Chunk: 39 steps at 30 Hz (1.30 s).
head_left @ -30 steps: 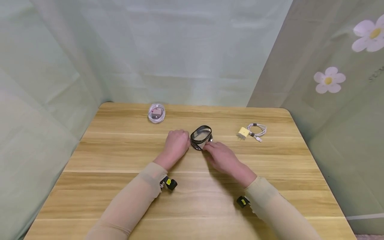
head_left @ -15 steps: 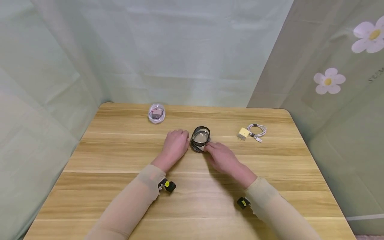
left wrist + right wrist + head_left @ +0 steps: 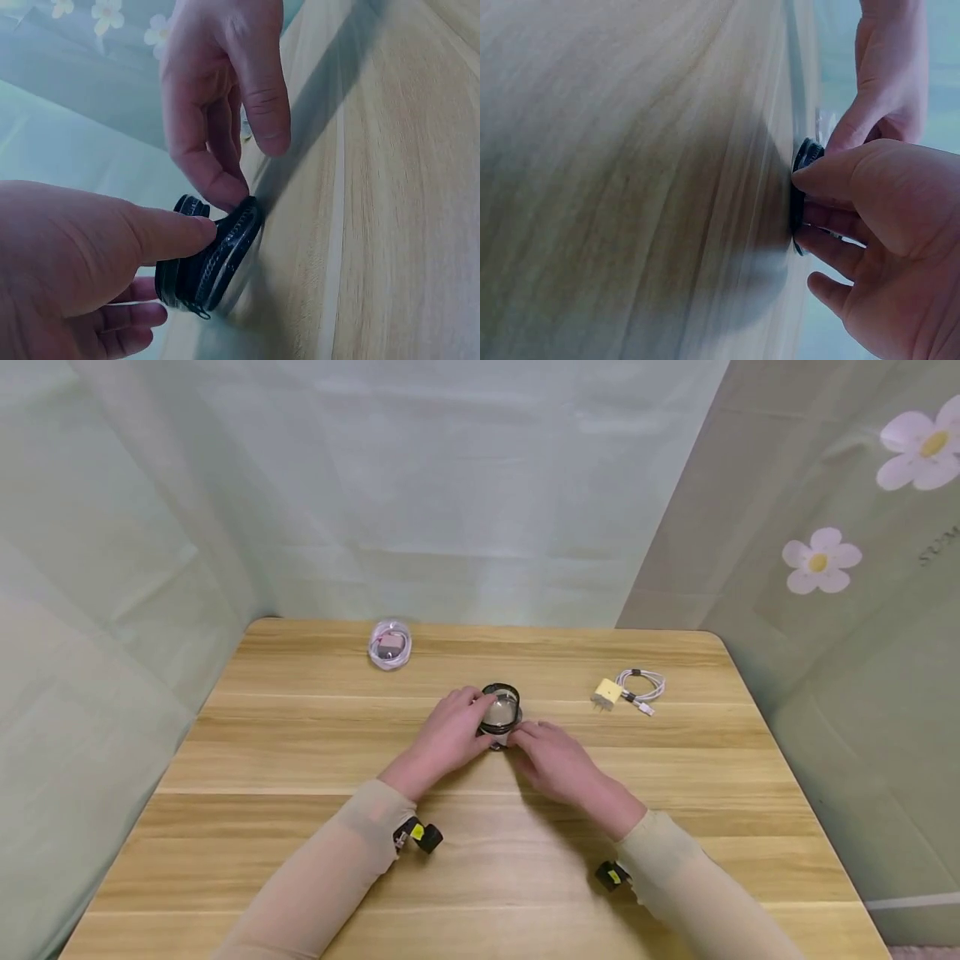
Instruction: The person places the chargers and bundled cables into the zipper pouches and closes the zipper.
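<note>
A small round clear pouch [image 3: 501, 713] with black edges sits at the middle of the table, between the two hands. A black zipper with a small pull runs along the pouch's edge [image 3: 225, 259] in the left wrist view. The left hand [image 3: 447, 737] grips it from the left, thumb laid over the near side and other fingers partly hidden behind. From the right, the right hand [image 3: 555, 766] pinches its near edge between thumb and fingers. Its black rim [image 3: 798, 202] shows close over the table in the right wrist view.
A yellow charger plug [image 3: 607, 692] lies at the right beside a coiled white cable [image 3: 662, 682] with black ties. At the back left is a pale coiled cable [image 3: 373, 653] around a pinkish-grey plug [image 3: 391, 644]. Curtains [image 3: 450, 527] hang behind the wooden table [image 3: 480, 877].
The left hand has moved from beside the pouch onto it, and its thumb now lies over the rim. The pouch has turned and shifted slightly toward the person. The right hand stays at its edge.
</note>
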Available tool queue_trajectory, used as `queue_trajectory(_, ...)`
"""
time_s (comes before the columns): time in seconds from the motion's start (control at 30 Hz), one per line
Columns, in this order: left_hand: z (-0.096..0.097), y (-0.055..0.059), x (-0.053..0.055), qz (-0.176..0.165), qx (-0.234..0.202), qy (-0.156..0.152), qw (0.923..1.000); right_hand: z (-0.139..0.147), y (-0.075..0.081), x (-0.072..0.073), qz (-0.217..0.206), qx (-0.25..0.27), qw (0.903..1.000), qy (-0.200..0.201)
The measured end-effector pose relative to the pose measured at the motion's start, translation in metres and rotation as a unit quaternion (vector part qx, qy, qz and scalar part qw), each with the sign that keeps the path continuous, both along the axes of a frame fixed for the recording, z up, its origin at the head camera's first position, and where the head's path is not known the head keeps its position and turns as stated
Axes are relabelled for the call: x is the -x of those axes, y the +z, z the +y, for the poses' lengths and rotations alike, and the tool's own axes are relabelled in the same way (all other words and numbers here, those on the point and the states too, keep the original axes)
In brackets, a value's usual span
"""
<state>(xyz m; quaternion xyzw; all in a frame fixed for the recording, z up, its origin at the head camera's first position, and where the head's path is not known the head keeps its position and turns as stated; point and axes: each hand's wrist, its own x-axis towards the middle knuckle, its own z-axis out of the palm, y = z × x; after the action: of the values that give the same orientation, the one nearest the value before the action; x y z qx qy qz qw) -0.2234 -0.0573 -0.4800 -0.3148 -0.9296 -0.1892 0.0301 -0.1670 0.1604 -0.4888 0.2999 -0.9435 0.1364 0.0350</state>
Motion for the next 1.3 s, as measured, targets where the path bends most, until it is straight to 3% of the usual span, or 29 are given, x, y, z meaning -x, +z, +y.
queue_trajectory(0.4, 0.003, -0.006, 0.004, 0.065, 0.003, -0.008, 0.9978, 0.002, 0.0, -0.003, 0.023, 0.004, 0.9994, 0.027)
queue_trajectory(0.57, 0.006, -0.008, 0.007, 0.078, 0.01, -0.018, 0.9967, 0.002, -0.001, -0.004, 0.014, 0.006, 0.9994, 0.03)
queue_trajectory(0.9, 0.006, -0.005, 0.004, 0.095, -0.071, 0.045, 0.9919, 0.003, 0.0, -0.004, 0.005, 0.006, 0.9997, 0.024)
queue_trajectory(1.3, -0.013, -0.002, -0.001, 0.051, -0.084, 0.102, 0.9899, 0.006, -0.001, -0.003, 0.022, -0.016, 0.9995, 0.014)
